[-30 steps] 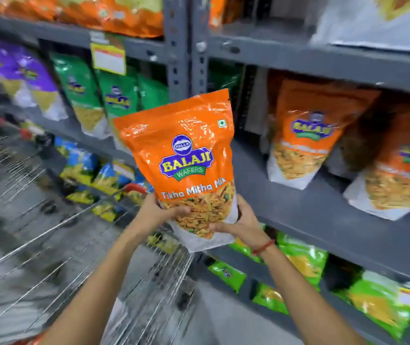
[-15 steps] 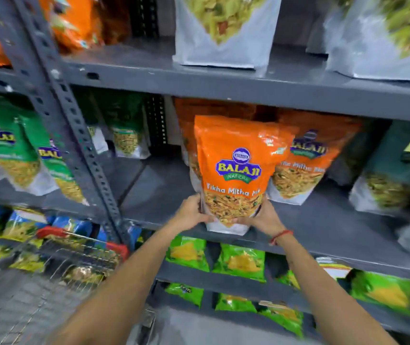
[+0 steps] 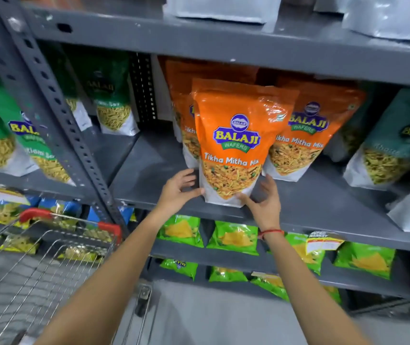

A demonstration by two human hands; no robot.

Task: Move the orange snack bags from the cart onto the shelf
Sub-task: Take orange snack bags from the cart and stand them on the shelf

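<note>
Standing upright near the front edge of the shelf (image 3: 149,170), the bag (image 3: 236,143) is being set in place, so the placing step looks close to done. The left hand (image 3: 177,192) is resting against the bag's lower left edge with fingers spread and loosely curved, not wrapped round it; the right hand (image 3: 264,202) is touching the lower right corner with the thumb at the white base and the fingers open beside it. Neither hand is really gripping: both are steadying the bag from its sides. Two more orange bags (image 3: 320,125) are standing just behind it, one to each side, and the front bag is overlapping them. The cart (image 3: 49,257) is sitting low on the left, and its contents are not visible here. The next move probably calls for letting go gently, checking that the bag is not tipping forward, then reaching back down to the cart for another.
</note>
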